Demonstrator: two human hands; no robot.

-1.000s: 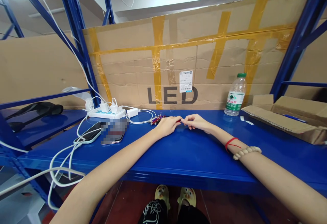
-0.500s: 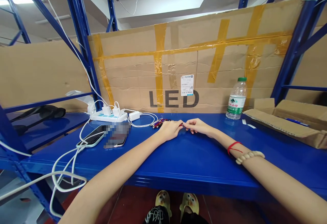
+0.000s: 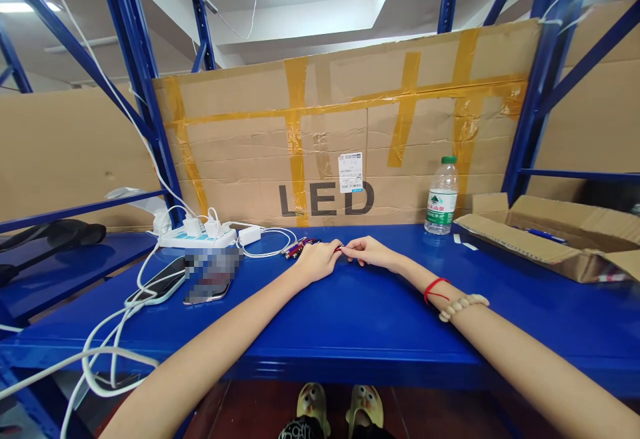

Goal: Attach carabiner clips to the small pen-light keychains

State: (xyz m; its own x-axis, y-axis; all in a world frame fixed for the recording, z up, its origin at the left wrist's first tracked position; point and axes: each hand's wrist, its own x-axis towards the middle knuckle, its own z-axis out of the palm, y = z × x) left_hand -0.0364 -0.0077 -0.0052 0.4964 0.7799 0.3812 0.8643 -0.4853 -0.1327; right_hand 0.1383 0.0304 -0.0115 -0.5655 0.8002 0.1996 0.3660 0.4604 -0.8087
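Note:
My left hand (image 3: 318, 263) rests over the blue shelf top (image 3: 350, 319), its fingers closed round a slim red pen (image 3: 340, 248). Only a short stretch of the pen shows between the two hands. At its right end the thumb and fingertips of my right hand (image 3: 371, 252) pinch it. Just left of my left hand, a small heap of red and purple pens (image 3: 296, 249) with shiny ends lies on the shelf, partly hidden by that hand.
Two phones, one a dark phone (image 3: 159, 283), lie at left among white cables (image 3: 117, 345). Behind them sits a white power strip (image 3: 173, 237). At right stand a water bottle (image 3: 442, 197) and an open cardboard box (image 3: 540, 239) holding a blue pen (image 3: 547, 235). A cardboard sheet (image 3: 240, 159) closes the back.
The camera view has turned slightly right and tilted up, so the scene sits further left. Both hands remain together at the red pen, with its end slightly more visible between them.

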